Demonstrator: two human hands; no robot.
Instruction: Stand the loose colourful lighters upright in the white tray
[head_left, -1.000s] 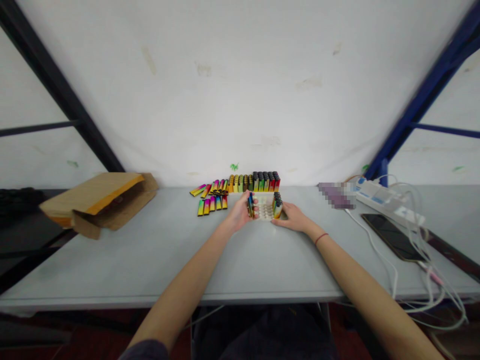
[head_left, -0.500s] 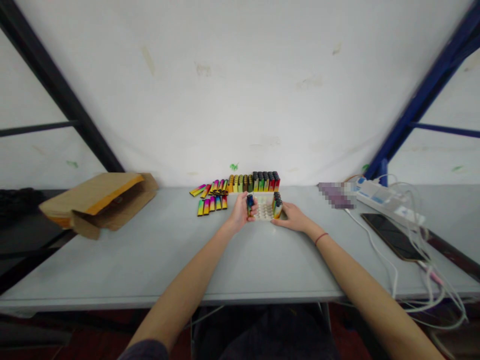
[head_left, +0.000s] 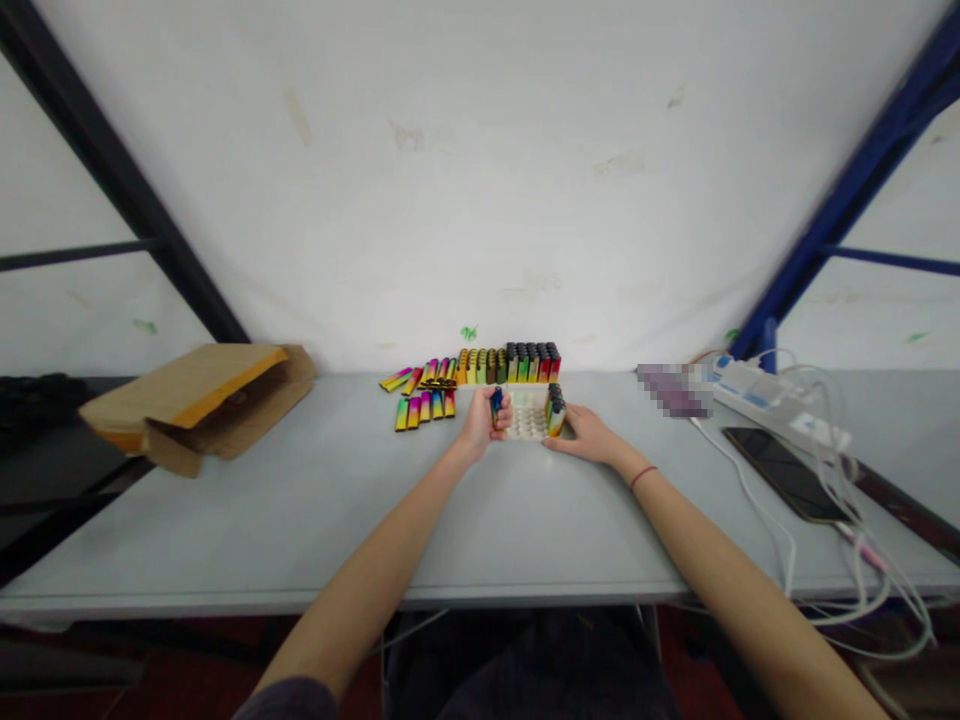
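Head view. In the middle of the frame, the left hand (head_left: 478,424) grasps a blue lighter (head_left: 496,402) in its curled fingers, at the left edge of a white tray (head_left: 529,424). A row of upright lighters (head_left: 555,412) stands along the tray's right side. The right hand (head_left: 589,434) lies beside that row; whether its fingers grip or merely touch cannot be told. Left of centre, loose lighters (head_left: 425,408) lie on the bench (head_left: 525,530); a phone (head_left: 784,470) lies at lower right.
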